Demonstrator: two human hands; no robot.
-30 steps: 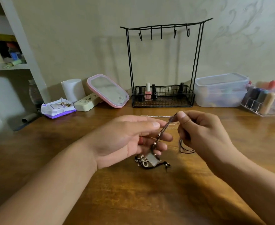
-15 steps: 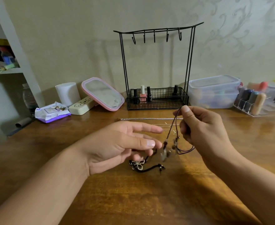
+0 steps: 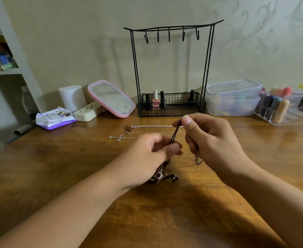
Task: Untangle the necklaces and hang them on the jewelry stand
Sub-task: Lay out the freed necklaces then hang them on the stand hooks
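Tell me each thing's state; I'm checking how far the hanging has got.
Jewelry stand: upright, hooks bare.
Dark cord necklace: pinched taut between both hands.
Left hand: pinches cord low.
Right hand: pinches cord high.
Cross necklace: flat on table.
Mirror: tilted back.
Plastic box: lid on.

Cord necklace: lower part hidden behind left hand
Beads: blurred
Shelf: cut by left edge

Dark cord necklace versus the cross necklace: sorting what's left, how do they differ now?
The dark cord necklace is pinched taut between left hand and right hand; the cross necklace lies flat on the table, untouched. One is dark cord, the other silvery chain. Neither hangs on the stand.
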